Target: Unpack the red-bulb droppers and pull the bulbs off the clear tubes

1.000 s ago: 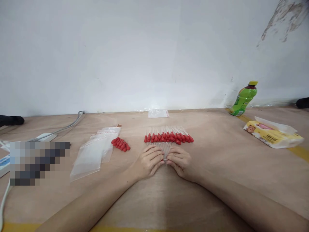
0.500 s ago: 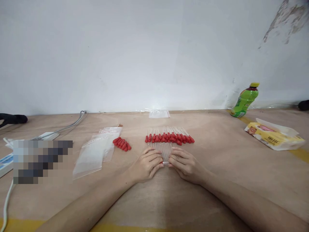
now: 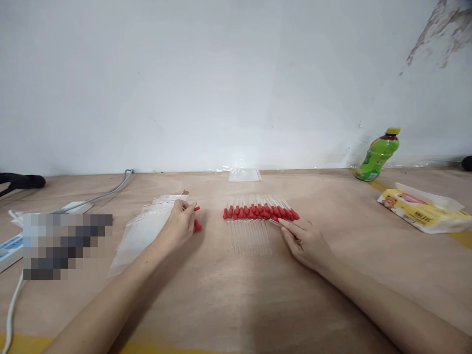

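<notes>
Pinching a red bulb (image 3: 197, 208) in a narrow grip, the left hand (image 3: 179, 221) hovers at a small pile (image 3: 198, 226) of more bulbs, most of which its fingers hide. Right hand (image 3: 305, 242) closes its fingertips on a thin clear tube (image 3: 274, 222), whose free end points toward the middle of the table (image 3: 236, 300); red shows just behind those fingertips, but whether it belongs to this tube or to the bulbs beyond cannot be told for sure.

Between the two hands lies a flat row of bare tubes (image 3: 250, 239), side by side, their lengths running toward the wall (image 3: 236, 88). Just beyond them sits a crowded band of droppers (image 3: 254, 211), red bulbs facing the person and clear stems fanning out behind. The tube in the right hand is near the right end of both rows.

Overlapping clear bags (image 3: 143, 237) lie left of the pile, partly behind the left hand and forearm. Another small bag (image 3: 244, 175) lies flat by the wall. Over on the right, a green bottle (image 3: 378, 158) leans near the wall, and a yellow tissue pack (image 3: 416, 212) lies closer to the person. A grey cable (image 3: 110, 191) and a white power strip (image 3: 10, 251) are at the far left.
</notes>
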`<action>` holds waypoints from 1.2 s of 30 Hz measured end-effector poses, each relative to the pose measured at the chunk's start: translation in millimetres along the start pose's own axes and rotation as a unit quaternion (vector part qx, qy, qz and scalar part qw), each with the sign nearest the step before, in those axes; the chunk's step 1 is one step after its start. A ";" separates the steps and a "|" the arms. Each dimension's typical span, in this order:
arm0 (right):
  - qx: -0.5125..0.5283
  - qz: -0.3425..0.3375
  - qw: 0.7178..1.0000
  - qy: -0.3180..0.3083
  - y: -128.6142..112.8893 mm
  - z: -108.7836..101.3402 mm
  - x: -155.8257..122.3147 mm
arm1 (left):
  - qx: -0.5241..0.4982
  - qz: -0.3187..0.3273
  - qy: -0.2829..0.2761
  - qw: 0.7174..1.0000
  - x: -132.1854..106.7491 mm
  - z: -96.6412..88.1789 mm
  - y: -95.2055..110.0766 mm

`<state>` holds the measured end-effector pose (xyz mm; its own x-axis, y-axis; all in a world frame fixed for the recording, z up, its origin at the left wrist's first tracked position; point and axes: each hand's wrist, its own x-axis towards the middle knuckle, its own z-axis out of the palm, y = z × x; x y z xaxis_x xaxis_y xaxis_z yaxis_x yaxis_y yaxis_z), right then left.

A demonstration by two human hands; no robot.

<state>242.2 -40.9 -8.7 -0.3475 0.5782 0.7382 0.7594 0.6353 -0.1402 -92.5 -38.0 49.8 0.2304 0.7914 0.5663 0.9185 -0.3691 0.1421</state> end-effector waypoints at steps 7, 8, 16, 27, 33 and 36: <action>0.009 0.038 0.998 -0.045 -4.8 -0.8 -2.1 | -0.013 -0.054 -0.109 0.992 -0.7 -4.9 -6.5; 0.011 0.038 0.998 -0.047 -5.1 -1.0 -2.0 | -0.010 -0.049 -0.121 0.991 -0.4 -4.7 -6.7; 0.030 0.040 0.998 -0.047 -7.0 6.0 0.9 | 0.010 -0.027 -0.170 0.985 0.9 0.6 -15.3; 0.033 0.012 0.997 -0.064 -19.2 6.2 3.5 | -0.037 0.019 -0.184 0.982 1.4 5.5 -29.1; 0.019 -0.012 0.997 -0.070 -23.0 3.2 4.0 | -0.041 0.031 -0.170 0.984 0.1 5.7 -28.9; 0.010 -0.011 0.997 -0.076 -23.9 2.9 3.5 | -0.037 0.036 -0.148 0.988 0.9 1.7 -19.5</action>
<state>221.2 -52.6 -4.7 -0.4450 0.6343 0.6322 0.7396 0.6584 -0.1399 -109.7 -29.2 46.2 0.3884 0.8655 0.3163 0.8728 -0.4556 0.1749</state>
